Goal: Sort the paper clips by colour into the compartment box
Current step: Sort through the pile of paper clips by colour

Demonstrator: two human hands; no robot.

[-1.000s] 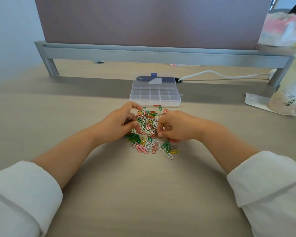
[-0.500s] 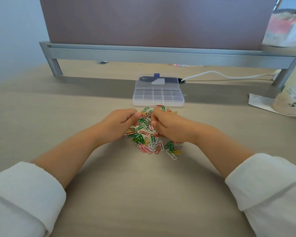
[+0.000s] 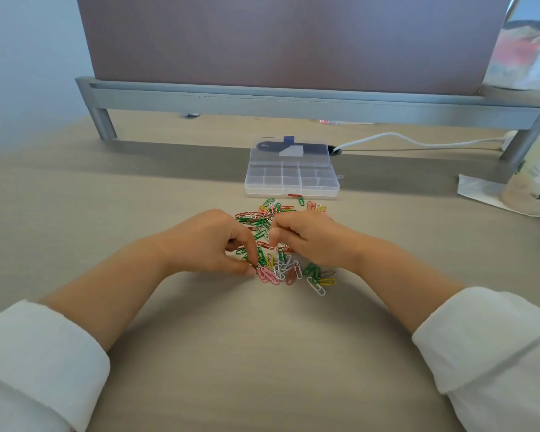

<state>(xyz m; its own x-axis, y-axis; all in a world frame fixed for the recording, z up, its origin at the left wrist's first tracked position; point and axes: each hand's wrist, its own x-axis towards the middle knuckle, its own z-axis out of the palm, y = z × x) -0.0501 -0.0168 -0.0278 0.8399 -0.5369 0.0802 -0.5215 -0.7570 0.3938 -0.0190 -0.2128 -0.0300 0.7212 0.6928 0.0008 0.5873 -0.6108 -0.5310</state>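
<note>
I am hunching both hands over the paper clips (image 3: 289, 269), which are lying loose under and between my fingers. My left hand (image 3: 206, 244) is pressing thumb and forefinger together at the heap's near edge, and my right hand (image 3: 312, 238) is curling its fingers above the middle. I cannot tell whether either is holding a clip. The compartment box (image 3: 292, 182) is sitting just beyond my fingertips.

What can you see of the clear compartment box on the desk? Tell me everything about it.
The compartment box is a shallow rectangular case of clear plastic, split by thin walls into rows of small cells that all look empty. Its lid seems swung open toward the far side, with a dark object showing through it. It sits flat on the desk, just beyond the paper clips. The left hand and right hand do not touch it.
</note>
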